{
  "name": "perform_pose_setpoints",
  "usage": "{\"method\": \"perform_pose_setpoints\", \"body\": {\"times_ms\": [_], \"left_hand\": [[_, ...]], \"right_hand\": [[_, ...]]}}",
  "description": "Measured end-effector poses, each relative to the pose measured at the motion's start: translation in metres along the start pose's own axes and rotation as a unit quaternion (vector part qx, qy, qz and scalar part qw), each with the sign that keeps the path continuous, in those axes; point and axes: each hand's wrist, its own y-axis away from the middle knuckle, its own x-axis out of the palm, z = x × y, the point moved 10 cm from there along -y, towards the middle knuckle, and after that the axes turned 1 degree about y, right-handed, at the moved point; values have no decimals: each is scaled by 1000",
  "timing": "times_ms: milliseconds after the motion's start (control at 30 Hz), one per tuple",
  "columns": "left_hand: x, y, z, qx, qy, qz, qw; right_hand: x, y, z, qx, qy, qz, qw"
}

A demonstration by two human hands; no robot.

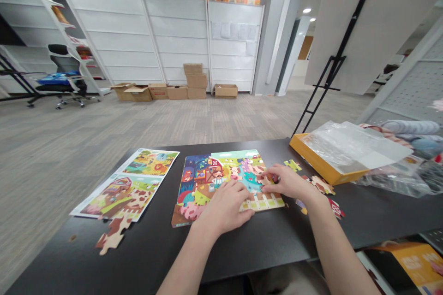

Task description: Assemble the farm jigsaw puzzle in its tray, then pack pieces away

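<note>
A colourful farm jigsaw puzzle (204,193) lies on the black table, with a farmer, a red barn and animals on it. My left hand (228,205) rests flat on its lower middle, fingers stretched out and holding nothing. At the puzzle's right side, my right hand (287,184) pinches a puzzle piece (264,179) against the picture; the fingers partly hide it. Loose puzzle pieces (321,185) lie to the right of that hand, some behind the wrist. On the left, a few joined brown-and-white pieces (114,235) touch the lower edge of a printed picture sheet (138,184).
A yellow box (318,159) with clear plastic stands at the table's right, beside plastic bags (398,179). An orange package (415,262) sits below the table edge at lower right. Beyond are an easel board (367,37), cardboard boxes (197,80) and an office chair (64,80).
</note>
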Motion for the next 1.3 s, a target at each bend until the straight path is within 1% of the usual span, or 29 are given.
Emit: {"method": "perform_pose_setpoints", "body": {"times_ms": [67, 167, 367, 500, 667, 900, 1067, 1167, 1300], "left_hand": [[0, 0, 1, -1, 1, 2, 1000], [1, 0, 1, -1, 0, 4, 1000], [1, 1, -2, 2, 1, 3, 1000], [2, 1, -3, 4, 4, 5, 1000], [4, 1, -3, 0, 0, 5, 1000], [6, 0, -4, 0, -4, 11, 1000], [5, 1, -2, 4, 2, 8, 1000], [4, 1, -1, 5, 9, 7, 1000], [3, 2, -1, 3, 9, 7, 1000]], "right_hand": [[-1, 0, 2, -7, -4, -2, 1000], [1, 2, -1, -14, -42, 11, 999], [8, -1, -22, 12, -90, 21, 996], [14, -3, -29, 23, -115, 29, 993], [14, -2, -29, 26, -114, 28, 993], [17, -3, -30, 41, -157, 45, 986], [17, -4, -31, 34, -166, 49, 984], [15, -3, -27, 25, -165, 52, 985], [9, -2, -24, 17, -142, 37, 989]]}}
